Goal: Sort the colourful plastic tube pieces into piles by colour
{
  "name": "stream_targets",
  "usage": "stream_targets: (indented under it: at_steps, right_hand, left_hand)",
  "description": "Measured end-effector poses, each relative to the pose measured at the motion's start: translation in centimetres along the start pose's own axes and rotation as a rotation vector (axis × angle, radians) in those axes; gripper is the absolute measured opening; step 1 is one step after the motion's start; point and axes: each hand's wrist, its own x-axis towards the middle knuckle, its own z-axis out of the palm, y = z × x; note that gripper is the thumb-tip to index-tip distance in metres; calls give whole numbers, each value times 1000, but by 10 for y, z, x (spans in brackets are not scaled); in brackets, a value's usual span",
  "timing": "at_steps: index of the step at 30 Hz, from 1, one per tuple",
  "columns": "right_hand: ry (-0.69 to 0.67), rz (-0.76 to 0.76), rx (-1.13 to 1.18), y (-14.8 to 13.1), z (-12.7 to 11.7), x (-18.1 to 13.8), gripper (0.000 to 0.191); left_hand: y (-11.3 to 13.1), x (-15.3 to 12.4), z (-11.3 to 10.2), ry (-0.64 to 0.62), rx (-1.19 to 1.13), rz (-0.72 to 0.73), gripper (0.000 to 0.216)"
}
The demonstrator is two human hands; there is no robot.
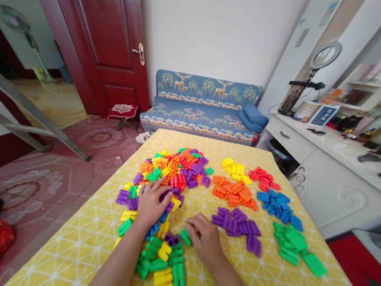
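Note:
My left hand [151, 204] lies over the mixed pile of coloured plastic building blocks [173, 164], fingers apart, with purple and yellow blocks around its fingertips. To the right, my right hand [206, 238] is low over the cloth, its fingers curled in; whether anything is inside them is hidden. Just left of its fingertips is a green block [185, 237]. Between my forearms lie more green blocks [151, 252] and yellow blocks [163, 282]. Single-colour heaps lie on the right: purple [237, 224], orange [235, 192], yellow [236, 169], red [264, 178], blue [277, 206] and green [292, 244].
A yellow patterned cloth [89, 242] covers the table. Beyond it stands a blue sofa [202, 111]. A white dresser [337, 169] with a ring light [325, 55] is on the right. At left are a metal ladder [31, 109] and a small stool [123, 111].

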Motion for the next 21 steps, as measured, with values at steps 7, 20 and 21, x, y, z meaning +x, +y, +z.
stream_targets:
  at_steps: [7, 20, 21]
  right_hand:
    - [-174, -29, -101, -11, -5, -3, 31]
    - [-141, -68, -144, -5, -3, 0, 36]
    - [-145, -73, -145, -5, -4, -1, 36]
  left_hand:
    - [-1, 0, 1, 4, 6, 10, 25]
    - [-2, 0, 1, -2, 2, -4, 25]
    - [-2, 0, 2, -4, 3, -3, 26]
